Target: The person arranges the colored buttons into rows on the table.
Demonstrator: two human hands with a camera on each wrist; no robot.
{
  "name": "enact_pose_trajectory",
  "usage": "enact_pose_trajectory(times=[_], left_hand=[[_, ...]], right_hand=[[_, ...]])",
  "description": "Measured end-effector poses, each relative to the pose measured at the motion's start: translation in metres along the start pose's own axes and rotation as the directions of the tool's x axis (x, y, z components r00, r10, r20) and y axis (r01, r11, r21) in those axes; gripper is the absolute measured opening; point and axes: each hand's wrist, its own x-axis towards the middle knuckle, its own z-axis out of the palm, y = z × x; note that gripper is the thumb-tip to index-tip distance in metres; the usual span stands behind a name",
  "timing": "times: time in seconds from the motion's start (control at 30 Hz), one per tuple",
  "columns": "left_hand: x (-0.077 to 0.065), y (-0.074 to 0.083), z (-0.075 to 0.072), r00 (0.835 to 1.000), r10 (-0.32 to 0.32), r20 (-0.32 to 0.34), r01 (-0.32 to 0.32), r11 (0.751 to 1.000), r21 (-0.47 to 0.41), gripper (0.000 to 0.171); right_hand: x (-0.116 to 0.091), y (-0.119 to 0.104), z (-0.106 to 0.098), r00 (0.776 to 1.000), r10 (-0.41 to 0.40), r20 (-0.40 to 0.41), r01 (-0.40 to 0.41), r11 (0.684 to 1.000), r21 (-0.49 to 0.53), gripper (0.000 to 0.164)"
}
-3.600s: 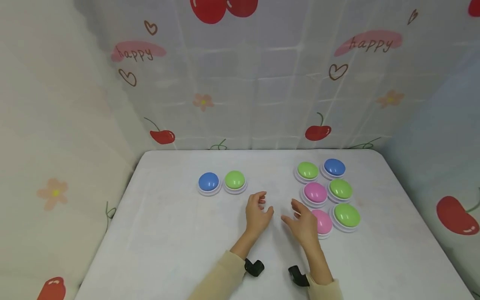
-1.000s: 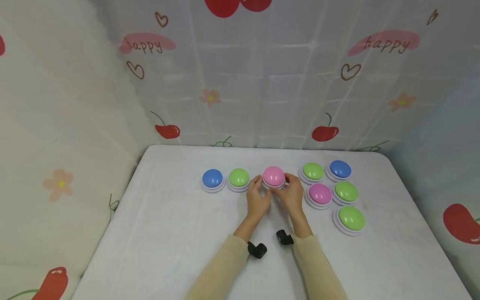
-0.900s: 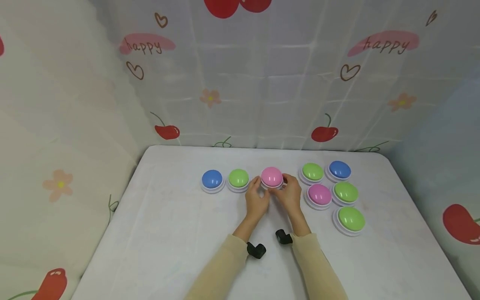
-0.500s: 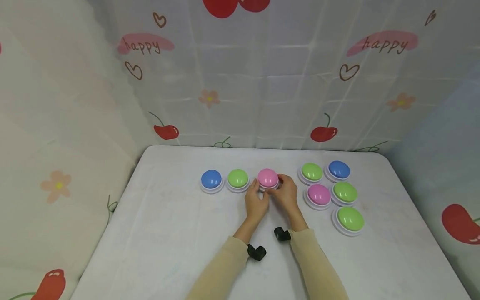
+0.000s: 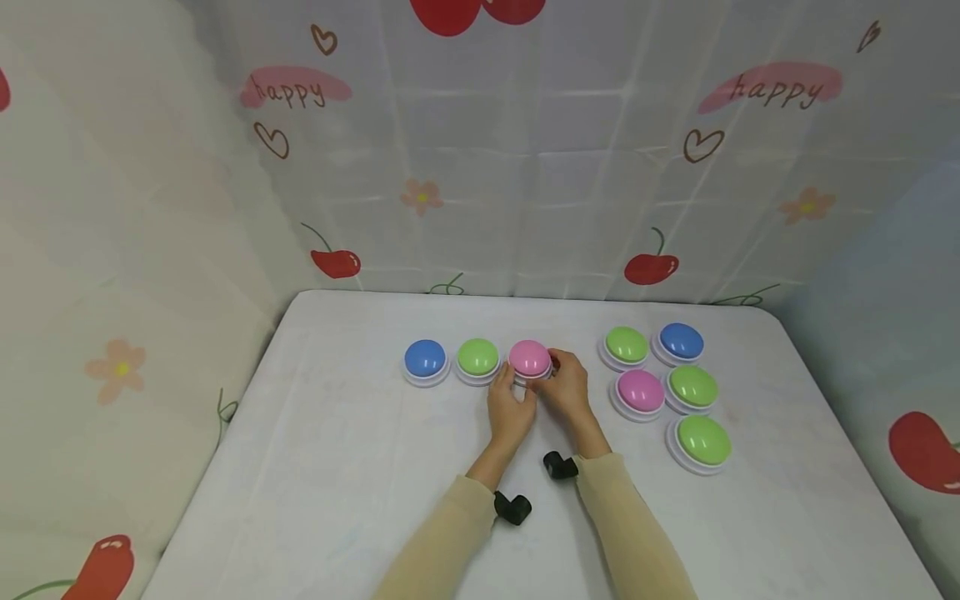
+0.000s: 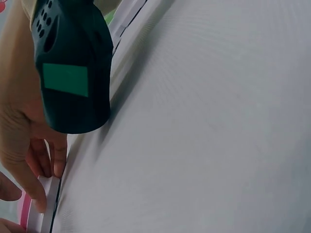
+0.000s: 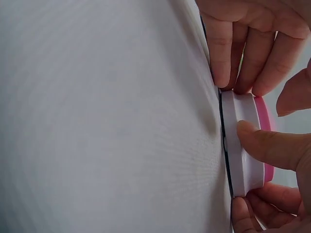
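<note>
A pink dome push button (image 5: pixel 529 358) on a white base stands beside a green push button (image 5: pixel 477 357) on the table. My right hand (image 5: pixel 570 390) pinches its base, thumb on the front and fingers on the right side, as the right wrist view shows. Straight fingers of my left hand (image 5: pixel 512 415) touch the base's left side; in that view the left thumb (image 7: pixel 294 94) stands off the button. The base (image 7: pixel 238 145) sits right at the tabletop. Left of the green button is a blue push button (image 5: pixel 424 358).
At the right, several more push buttons stand close together: a pink one (image 5: pixel 641 390), a blue one (image 5: pixel 682 341) and green ones (image 5: pixel 693 386). A white tabletop (image 5: pixel 337 467) lies under everything. Printed cloth walls (image 5: pixel 525 167) rise behind and at the sides.
At first both hands were apart, holding nothing. The pink button then left the front of the right group, and in the last second both hands brought it further left, up beside the green one.
</note>
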Motion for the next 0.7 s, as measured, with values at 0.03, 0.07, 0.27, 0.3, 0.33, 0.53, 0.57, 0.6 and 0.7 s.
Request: enact_pose_trajectory(times=[0.03,0.07,0.27,0.3,0.33,0.53,0.57,0.6,0.7], left_hand=[[0.0,0.0,0.0,1.0,0.0,0.001,0.0,1.0,0.001,0.055],[-0.001,-0.001,0.0,1.0,0.0,0.001,0.0,1.0,-0.003,0.055],[-0.002,-0.003,0.001,0.999,0.034,0.0,-0.034,0.999,-0.037,0.058],[-0.002,-0.003,0.001,0.999,0.039,0.002,-0.039,0.998,-0.047,0.059],[-0.002,-0.004,0.001,0.999,0.037,0.007,-0.037,0.997,-0.064,0.059],[-0.005,-0.011,0.0,1.0,-0.006,0.002,0.006,0.99,-0.14,0.062],[-0.006,-0.012,0.001,1.0,-0.01,0.0,0.01,0.99,-0.141,0.062],[-0.006,-0.012,0.001,1.0,-0.014,0.0,0.014,0.99,-0.141,0.062],[-0.006,-0.013,0.001,1.0,-0.01,0.013,0.011,0.99,-0.141,0.062]], right_hand=[[0.0,0.0,0.0,1.0,0.008,0.003,-0.008,1.0,0.001,0.065],[0.0,0.0,0.0,1.0,0.016,0.007,-0.016,1.0,0.005,0.066],[0.001,0.002,0.002,1.0,0.026,0.013,-0.027,0.999,0.022,0.068],[0.001,0.002,0.002,1.0,0.024,0.01,-0.024,0.999,0.022,0.068],[0.001,0.003,0.002,1.0,0.02,0.009,-0.02,1.0,0.023,0.068],[-0.001,0.005,0.004,1.0,-0.014,0.011,0.014,0.999,0.045,0.069],[-0.001,0.005,0.004,1.0,-0.018,0.011,0.017,0.999,0.048,0.07],[-0.001,0.006,0.004,1.0,-0.021,0.011,0.021,0.999,0.05,0.07],[-0.001,0.007,0.004,1.0,-0.017,0.008,0.017,0.999,0.039,0.07]])
